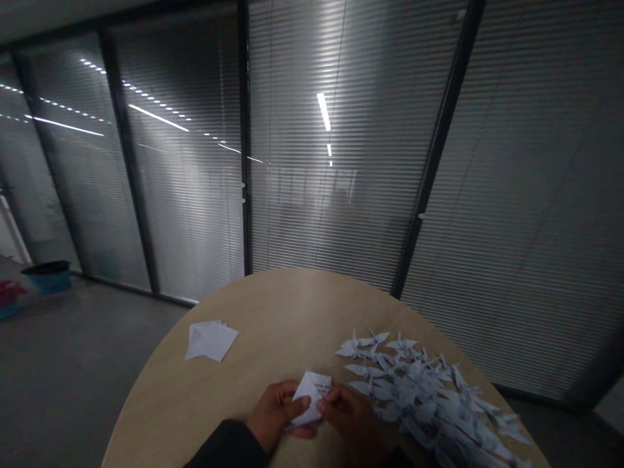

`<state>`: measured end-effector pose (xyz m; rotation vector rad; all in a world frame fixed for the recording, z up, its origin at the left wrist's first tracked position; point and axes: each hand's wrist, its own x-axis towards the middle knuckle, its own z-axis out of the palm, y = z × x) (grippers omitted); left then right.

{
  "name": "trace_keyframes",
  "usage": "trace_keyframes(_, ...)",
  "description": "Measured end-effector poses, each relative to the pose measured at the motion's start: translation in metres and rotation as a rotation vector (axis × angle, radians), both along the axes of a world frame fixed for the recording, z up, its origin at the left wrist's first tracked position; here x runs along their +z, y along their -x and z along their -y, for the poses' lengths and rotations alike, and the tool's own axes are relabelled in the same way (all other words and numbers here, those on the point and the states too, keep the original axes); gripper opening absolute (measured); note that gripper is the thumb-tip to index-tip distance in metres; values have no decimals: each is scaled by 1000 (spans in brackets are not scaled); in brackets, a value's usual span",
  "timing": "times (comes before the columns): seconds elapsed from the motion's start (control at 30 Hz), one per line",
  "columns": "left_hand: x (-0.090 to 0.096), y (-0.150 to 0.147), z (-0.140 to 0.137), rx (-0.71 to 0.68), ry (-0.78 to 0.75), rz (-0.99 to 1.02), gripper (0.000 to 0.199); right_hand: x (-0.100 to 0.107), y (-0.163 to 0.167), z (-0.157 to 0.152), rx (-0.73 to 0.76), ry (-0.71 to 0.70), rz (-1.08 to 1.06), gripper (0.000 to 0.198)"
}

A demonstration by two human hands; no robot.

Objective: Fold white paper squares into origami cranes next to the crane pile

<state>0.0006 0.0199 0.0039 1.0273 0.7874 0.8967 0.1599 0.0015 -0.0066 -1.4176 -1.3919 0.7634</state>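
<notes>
A small folded sheet of white paper (312, 386), with some printed lines showing on its right part, is held up just above the table near its front. My left hand (277, 411) grips its left side, the thumb lying across the front. On the right side, my right hand (348, 411) pinches the edge between thumb and fingers. Right beside my right hand spreads a heap of folded paper cranes (429, 396). Farther off to the left lie several flat white paper squares (212, 339), overlapping each other.
The round wooden table (292, 302) has its far edge close to a glass partition with blinds (331, 214). On the floor at the far left stand a blue tub with a dark rim (49, 279) and a red and blue item (10, 296).
</notes>
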Motion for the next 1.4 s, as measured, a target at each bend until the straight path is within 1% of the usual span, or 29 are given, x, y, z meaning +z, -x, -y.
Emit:
trace_keyframes(0.1,0,0,1,-12,22,8,49,4,0,2,37,64,-46,20)
trace_keyframes(0.27,2,-2,3,-37,4,37,46,11,2,5,-2,61,16,18)
trace_keyframes(0.4,3,-3,4,-34,-8,-3,48,15,5,7,-24,84,23,19)
trace_keyframes(0.57,8,-3,6,-25,11,-60,55,12,8,8,-83,90,68,14)
trace_keyframes(0.7,6,-4,5,-18,6,-85,59,5,8,6,-120,47,87,12)
trace_keyframes(0.8,1,-5,3,-14,-12,-91,61,0,8,3,-88,25,1,15)
trace_keyframes(0.9,-2,-5,2,-17,-17,-91,62,-3,6,2,-51,36,-90,25)
trace_keyframes(1.03,-2,-4,3,-22,-11,-99,62,-7,3,1,-24,43,-142,36)
trace_keyframes(1.17,-1,-2,2,-27,-5,-104,62,-10,2,0,-7,38,-133,35)
trace_keyframes(1.4,4,-1,4,-48,-4,-69,57,-5,2,1,25,69,-149,33)
